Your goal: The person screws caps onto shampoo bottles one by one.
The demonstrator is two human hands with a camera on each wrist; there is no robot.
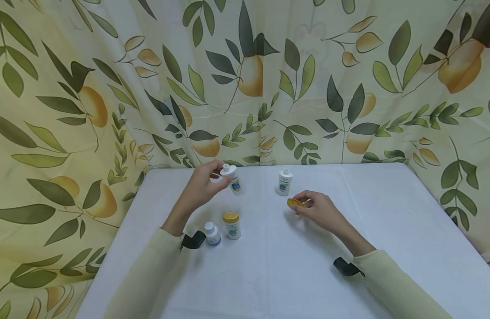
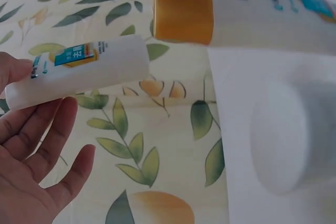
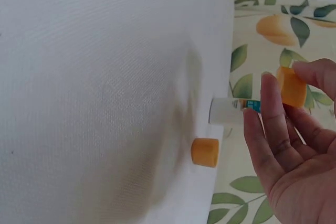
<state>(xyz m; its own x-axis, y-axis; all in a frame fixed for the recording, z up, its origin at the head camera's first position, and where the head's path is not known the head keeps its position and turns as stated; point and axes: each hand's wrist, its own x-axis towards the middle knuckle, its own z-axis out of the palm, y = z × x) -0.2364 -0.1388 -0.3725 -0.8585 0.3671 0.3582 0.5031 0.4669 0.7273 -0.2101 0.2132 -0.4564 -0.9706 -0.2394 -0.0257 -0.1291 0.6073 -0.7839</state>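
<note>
In the head view my left hand (image 1: 205,184) holds a white bottle (image 2: 84,72) by its upper part, at the table's far side. Its narrow white neck shows uncapped, and a blue label faces forward. To the right, my right hand (image 1: 322,210) pinches an orange-yellow cap (image 3: 292,86) between thumb and fingers, above the table. A second orange cap (image 3: 205,152) sits on the cloth beside that hand in the right wrist view. Just beyond the right hand stands another uncapped white bottle (image 1: 284,182).
Near the left wrist stand a white bottle with a yellow cap (image 1: 232,226) and a smaller white-capped bottle (image 1: 212,234). A white cloth (image 1: 264,274) covers the table. Behind it hangs a leaf-and-fruit patterned curtain (image 1: 292,124). Black wrist cameras (image 1: 193,240) stick out from both sleeves.
</note>
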